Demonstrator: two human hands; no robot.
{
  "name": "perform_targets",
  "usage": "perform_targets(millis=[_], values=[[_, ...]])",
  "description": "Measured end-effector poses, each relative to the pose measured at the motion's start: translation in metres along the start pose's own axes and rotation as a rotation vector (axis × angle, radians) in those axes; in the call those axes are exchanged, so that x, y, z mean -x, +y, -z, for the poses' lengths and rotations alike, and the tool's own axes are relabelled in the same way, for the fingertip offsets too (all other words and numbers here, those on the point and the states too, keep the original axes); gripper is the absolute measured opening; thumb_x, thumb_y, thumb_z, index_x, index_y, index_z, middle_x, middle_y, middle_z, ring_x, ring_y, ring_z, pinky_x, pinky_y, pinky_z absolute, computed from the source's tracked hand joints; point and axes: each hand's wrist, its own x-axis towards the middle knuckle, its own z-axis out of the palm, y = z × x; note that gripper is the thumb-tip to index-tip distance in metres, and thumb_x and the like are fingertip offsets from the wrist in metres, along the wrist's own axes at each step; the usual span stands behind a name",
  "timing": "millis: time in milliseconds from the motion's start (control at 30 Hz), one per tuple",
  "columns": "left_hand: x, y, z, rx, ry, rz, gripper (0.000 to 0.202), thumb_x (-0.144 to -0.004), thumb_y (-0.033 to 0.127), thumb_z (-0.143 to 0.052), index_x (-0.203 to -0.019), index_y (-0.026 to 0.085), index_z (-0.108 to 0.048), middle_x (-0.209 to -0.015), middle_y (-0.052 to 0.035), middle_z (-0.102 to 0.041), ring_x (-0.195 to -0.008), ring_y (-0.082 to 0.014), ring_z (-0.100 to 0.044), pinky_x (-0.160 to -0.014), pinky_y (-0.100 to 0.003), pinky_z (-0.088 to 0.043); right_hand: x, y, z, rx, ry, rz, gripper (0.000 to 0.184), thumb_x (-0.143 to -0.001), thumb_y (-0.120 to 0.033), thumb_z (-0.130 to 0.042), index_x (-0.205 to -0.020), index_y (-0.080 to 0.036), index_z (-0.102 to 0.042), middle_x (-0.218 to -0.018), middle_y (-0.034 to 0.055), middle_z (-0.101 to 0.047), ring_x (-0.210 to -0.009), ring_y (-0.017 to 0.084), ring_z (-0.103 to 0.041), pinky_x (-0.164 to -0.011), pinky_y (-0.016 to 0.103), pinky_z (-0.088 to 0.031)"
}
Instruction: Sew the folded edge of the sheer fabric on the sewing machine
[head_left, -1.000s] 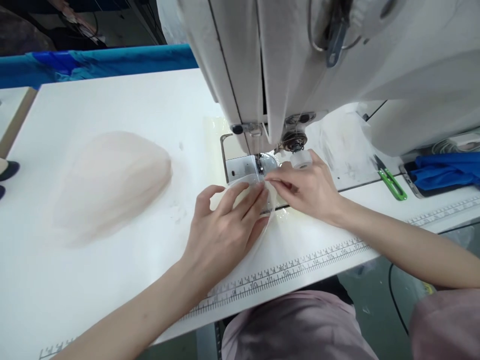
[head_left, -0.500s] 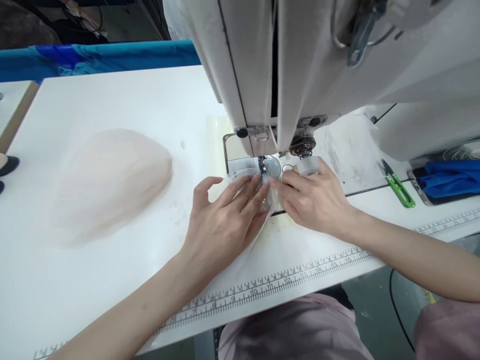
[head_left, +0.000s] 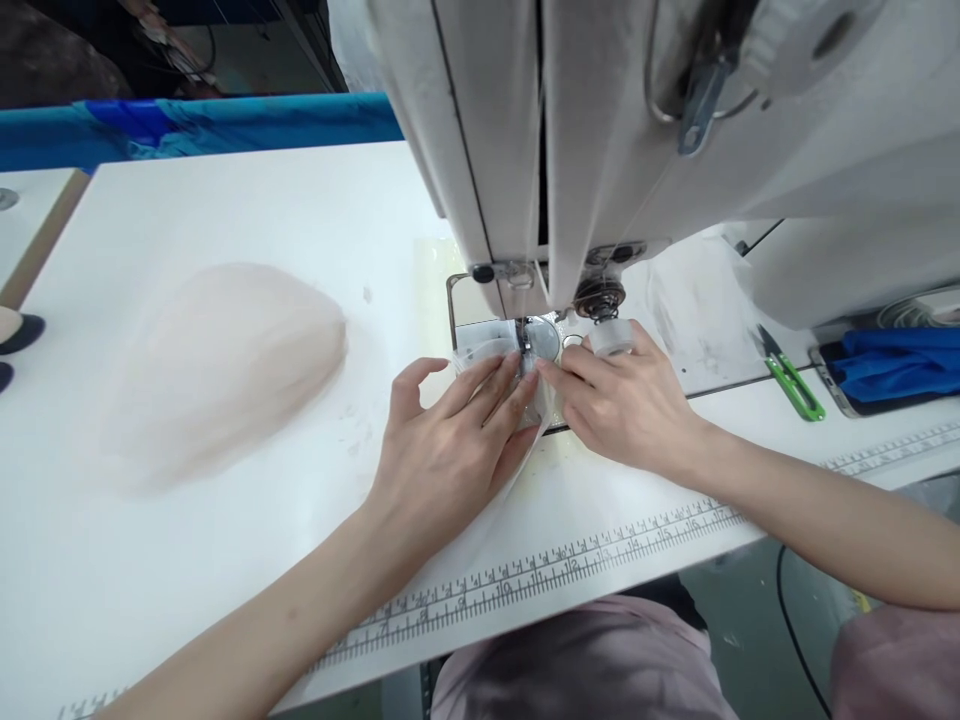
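Note:
A piece of sheer white fabric (head_left: pixel 534 412) lies under the presser foot (head_left: pixel 524 342) of a sewing machine (head_left: pixel 495 140). My left hand (head_left: pixel 454 430) rests flat on this fabric from the left, fingers stretched out and thumb spread away. To the right of the foot, my right hand (head_left: pixel 626 405) has its fingers bent together, with the index fingertip at the fabric's edge close to my left fingertips. Its thumb is mostly hidden under the hand. Both hands partly cover the metal needle plate (head_left: pixel 469 300).
Green thread snips (head_left: pixel 795 385) lie to the right, beside a phone (head_left: pixel 829 380) with blue cloth (head_left: pixel 900 362) over it. A printed ruler (head_left: pixel 525 585) runs along the table's front edge. Blue fabric (head_left: pixel 285 120) hangs behind the table (head_left: pixel 247 560). Part of another person shows at upper left.
The view has shifted slightly. Both hands stay in nearly the same place at the presser foot, and the fabric shows hardly any movement.

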Motion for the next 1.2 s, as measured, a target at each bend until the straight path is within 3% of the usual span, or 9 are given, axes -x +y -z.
perform_targets(millis=[367,767,1000,1100,1200], values=[[-0.001,0.002,0.0,-0.087,0.006,0.001,0.03,-0.095,0.024,-0.05,-0.124,0.019,-0.057,-0.123,-0.0088,-0.066,-0.114,-0.0234,-0.062,-0.097,-0.047,-0.034,0.0,-0.001,-0.001,0.023,0.032,0.012,0.026,-0.086,-0.007,-0.043,-0.086,-0.014,-0.069,-0.084,0.0039,-0.07,-0.07,0.016,-0.051,-0.074,0.035,-0.03],[-0.004,-0.003,-0.002,-0.095,0.001,0.005,0.031,-0.096,0.026,-0.048,-0.125,0.017,-0.056,-0.125,-0.011,-0.064,-0.117,-0.0247,-0.06,-0.096,-0.049,-0.035,-0.003,0.001,-0.004,0.036,-0.017,-0.015,0.028,-0.087,-0.009,-0.043,-0.085,-0.015,-0.07,-0.082,0.0042,-0.068,-0.071,0.016,-0.051,-0.076,0.036,-0.029],[-0.003,-0.003,-0.001,-0.077,0.025,0.008,0.027,-0.096,0.025,-0.048,-0.12,0.017,-0.057,-0.125,-0.0112,-0.065,-0.116,-0.0255,-0.06,-0.097,-0.048,-0.04,-0.004,0.005,0.0,0.035,0.116,0.062,0.026,-0.089,-0.006,-0.045,-0.093,-0.017,-0.068,-0.093,0.0007,-0.071,-0.072,0.013,-0.054,-0.073,0.032,-0.031],[-0.002,0.001,0.011,0.01,0.0,0.011,0.024,-0.092,0.03,-0.053,-0.108,0.013,-0.06,-0.115,-0.0127,-0.067,-0.104,-0.0261,-0.063,-0.082,-0.039,-0.051,-0.003,0.006,0.002,-0.042,0.114,0.134,0.025,-0.09,-0.004,-0.046,-0.087,-0.018,-0.067,-0.104,-0.0011,-0.071,-0.08,0.011,-0.058,-0.067,0.03,-0.03],[0.0,0.007,0.022,0.091,-0.167,0.043,0.03,-0.084,0.039,-0.059,-0.098,0.012,-0.059,-0.102,-0.0137,-0.064,-0.087,-0.0269,-0.062,-0.062,-0.036,-0.052,-0.002,0.006,0.002,-0.09,0.108,0.174,0.025,-0.089,-0.003,-0.048,-0.079,-0.018,-0.066,-0.093,-0.0031,-0.073,-0.08,0.011,-0.059,-0.063,0.03,-0.029]])
